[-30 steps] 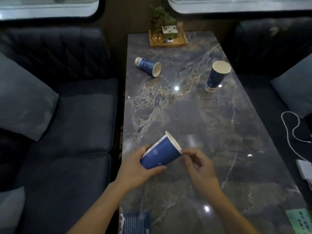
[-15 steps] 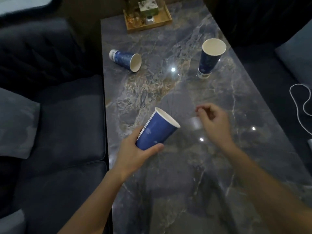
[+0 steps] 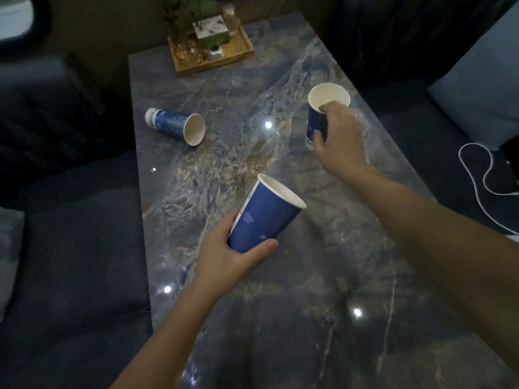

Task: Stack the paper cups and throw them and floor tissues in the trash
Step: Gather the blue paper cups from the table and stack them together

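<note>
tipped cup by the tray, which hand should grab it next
Left, as a guess: the tipped cup lies on the left hand's side, though that hand holds a cup. The right hand grips the upright cup.

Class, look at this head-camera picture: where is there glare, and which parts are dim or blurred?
Head view: small white glare spots dot the polished table, one near the fallen cup; the sofa is dim, the plant tray soft and blurred; the wide lens bends the table edges.

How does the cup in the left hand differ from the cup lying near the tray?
The held cup is off the table, tilted, gripped low by the left hand; the fallen cup lies on its side on the table, untouched. The held cup's mouth points up and right; the fallen cup's faces right, toward the camera. Both are blue with white insides.
</note>
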